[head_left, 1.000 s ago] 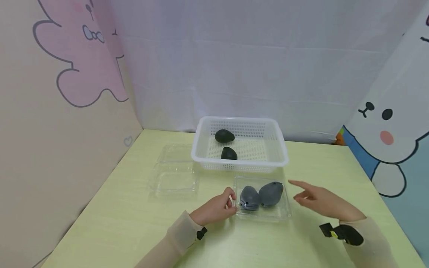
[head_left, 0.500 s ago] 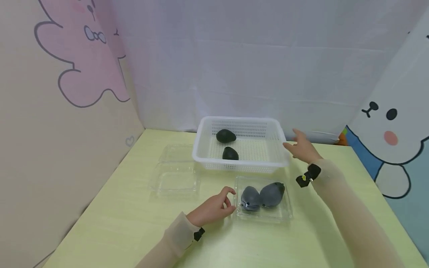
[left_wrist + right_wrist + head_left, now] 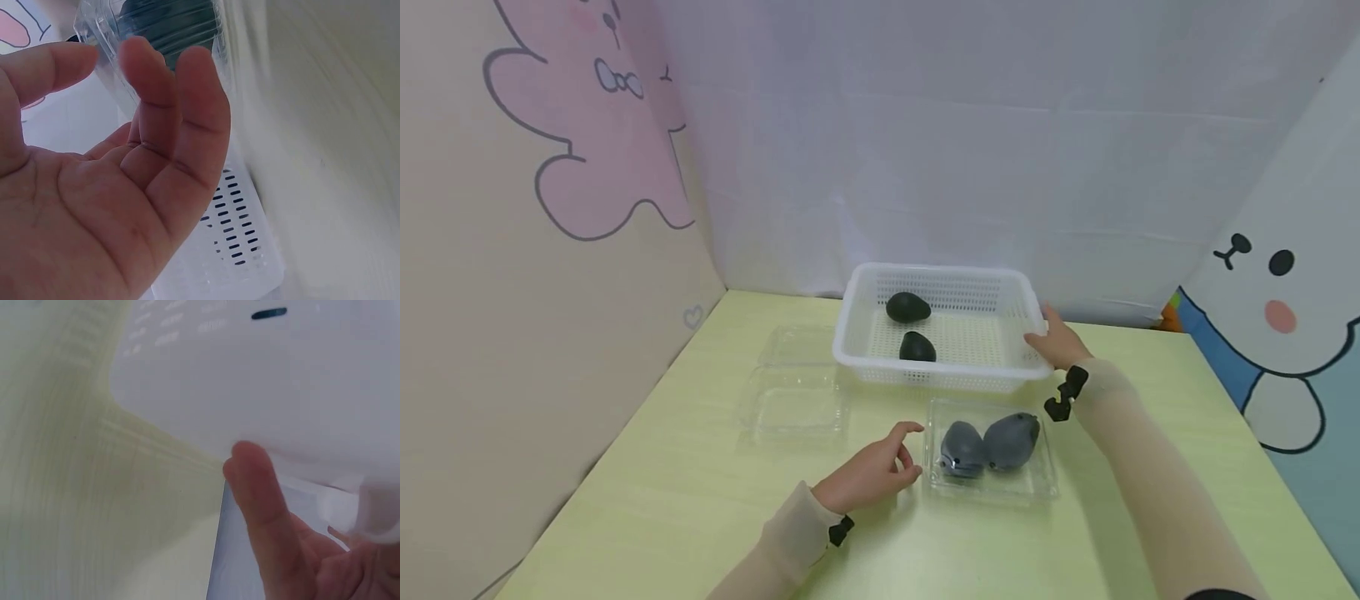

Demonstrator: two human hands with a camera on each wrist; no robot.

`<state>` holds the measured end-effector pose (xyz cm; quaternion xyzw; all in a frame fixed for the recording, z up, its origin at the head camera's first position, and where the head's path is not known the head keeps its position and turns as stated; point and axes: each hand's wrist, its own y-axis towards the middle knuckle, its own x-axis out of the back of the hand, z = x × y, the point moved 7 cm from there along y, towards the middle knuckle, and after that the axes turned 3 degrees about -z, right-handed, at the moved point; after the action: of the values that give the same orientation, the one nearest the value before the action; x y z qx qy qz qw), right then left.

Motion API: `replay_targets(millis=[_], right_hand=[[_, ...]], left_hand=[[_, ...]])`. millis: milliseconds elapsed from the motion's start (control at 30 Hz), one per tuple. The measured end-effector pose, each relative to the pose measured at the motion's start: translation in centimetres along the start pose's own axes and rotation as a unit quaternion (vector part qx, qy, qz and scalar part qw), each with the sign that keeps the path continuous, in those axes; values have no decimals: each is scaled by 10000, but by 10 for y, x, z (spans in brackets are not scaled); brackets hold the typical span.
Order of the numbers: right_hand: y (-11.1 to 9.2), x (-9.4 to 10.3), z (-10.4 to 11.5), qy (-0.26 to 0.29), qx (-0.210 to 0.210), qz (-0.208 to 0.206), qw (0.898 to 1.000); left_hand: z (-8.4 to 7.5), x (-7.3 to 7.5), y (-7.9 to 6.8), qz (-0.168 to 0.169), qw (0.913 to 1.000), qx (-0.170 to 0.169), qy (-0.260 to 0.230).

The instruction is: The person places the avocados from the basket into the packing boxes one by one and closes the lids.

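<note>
My right hand [image 3: 1060,340] holds the right rim of a white perforated plastic basket [image 3: 955,379], thumb over the edge and fingers against the outer wall. In the right wrist view, a finger [image 3: 259,494] lies along the basket wall [image 3: 206,394]. Two dark green avocados, one farther back [image 3: 907,307] and one nearer [image 3: 917,347], lie in the basket's left half. My left hand [image 3: 872,473] hovers loosely bent and holds nothing, just left of a closed clear plastic clamshell box [image 3: 992,490]. Through its lid show two avocados, the left one [image 3: 962,448] and the larger right one [image 3: 1011,440].
An opened clear clamshell box [image 3: 797,408] lies on the pale yellow table [image 3: 685,492], left of the basket. A white curtain [image 3: 940,167] hangs behind the table. Walls with cartoon drawings stand at both sides.
My right hand has moved from beside the closed clamshell box up to the basket's right rim and taken hold of it. My left hand has drawn slightly left, away from the box.
</note>
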<state>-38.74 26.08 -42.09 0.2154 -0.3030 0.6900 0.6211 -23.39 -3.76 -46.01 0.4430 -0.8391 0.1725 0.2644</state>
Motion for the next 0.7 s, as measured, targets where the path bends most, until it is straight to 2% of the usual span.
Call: replay_targets(millis=[133, 200, 300, 400, 467, 533, 567, 633, 700], right_hand=[[0, -1, 5, -355, 69, -143, 9992], [1, -2, 3, -415, 28, -138, 9990], [4, -3, 1, -387, 33, -151, 9991], [6, -5, 0, -370, 23, -141, 9992], [6, -5, 0, -399, 15, -139, 9991], [6, -4, 0, -419, -5, -139, 9990], [5, -3, 0, -435, -11, -146, 9989], [4, -2, 1, -449, -7, -158, 9989], [3, -2, 2, -418, 3, -145, 9990]], left_hand=[[3, 7, -1, -107, 9999, 64, 29], [3, 16, -2, -280, 9996, 11, 27], [3, 46, -6, -947, 9955, 32, 77], [7, 97, -16, -1993, 9792, 187, 335], [16, 134, -25, -2618, 9614, 434, 727], [30, 166, -33, -3005, 9429, 753, 1221], [38, 180, -36, -3075, 9352, 968, 1467], [57, 200, -42, -3008, 9253, 1400, 1838], [76, 212, -47, -2780, 9223, 1788, 2002]])
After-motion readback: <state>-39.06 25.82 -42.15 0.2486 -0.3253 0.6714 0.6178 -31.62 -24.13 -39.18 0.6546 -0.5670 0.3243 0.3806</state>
